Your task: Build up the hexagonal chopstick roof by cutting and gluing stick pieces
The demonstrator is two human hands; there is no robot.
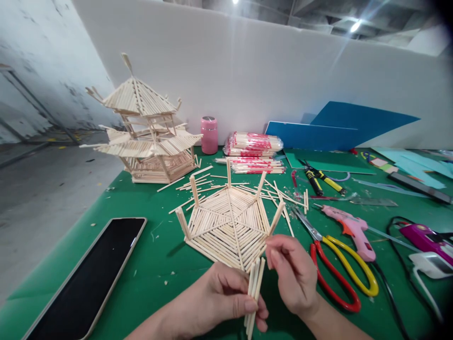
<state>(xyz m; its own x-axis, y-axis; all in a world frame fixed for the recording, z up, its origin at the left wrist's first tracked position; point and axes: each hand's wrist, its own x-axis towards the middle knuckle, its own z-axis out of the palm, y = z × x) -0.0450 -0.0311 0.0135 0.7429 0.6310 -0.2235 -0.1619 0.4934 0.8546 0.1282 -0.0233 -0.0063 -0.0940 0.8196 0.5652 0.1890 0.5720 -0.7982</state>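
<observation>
A hexagonal platform of thin wooden sticks (215,231) lies before me on the green table, with short stick posts standing at several corners. At its near corner, my left hand (226,295) is closed round a small bundle of wooden sticks (255,288), held steeply tilted with the top ends fanning slightly apart. Just right of that bundle, my right hand (295,274) has thumb and forefinger pinched close to the platform's right edge. Whatever those fingertips hold, if anything, is too small or hidden to make out.
A stick pagoda model (148,146) stands at the back left, beside a pink tumbler (209,135) and wrapped stick bundles (253,144). Scissors (336,255), a pink glue gun (352,226) and yellow-black pliers (320,177) lie right. A phone (88,274) lies left.
</observation>
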